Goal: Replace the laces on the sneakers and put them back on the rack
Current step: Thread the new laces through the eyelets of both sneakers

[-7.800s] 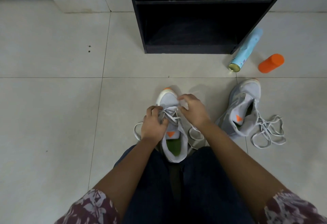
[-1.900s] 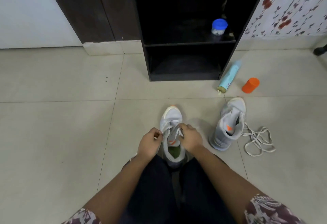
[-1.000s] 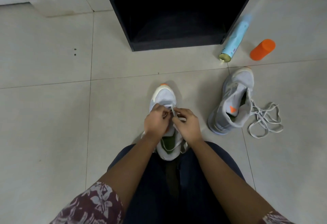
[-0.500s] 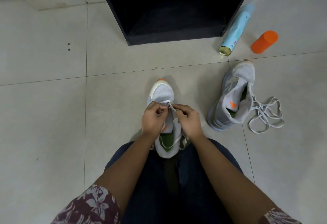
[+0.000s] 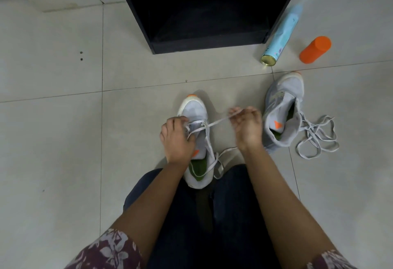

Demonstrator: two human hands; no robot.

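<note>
Two hands work low on the tiled floor: the left hand grips the near sneaker at its eyelets, fingers curled, toe toward 12 o'clock. A lace runs taut toward 3 o'clock into the right hand, pinched in its fingers. Just beyond, the second sneaker trails a loose lace. The rack stands at 12, with a spray can and an orange bottle at 1.
</note>
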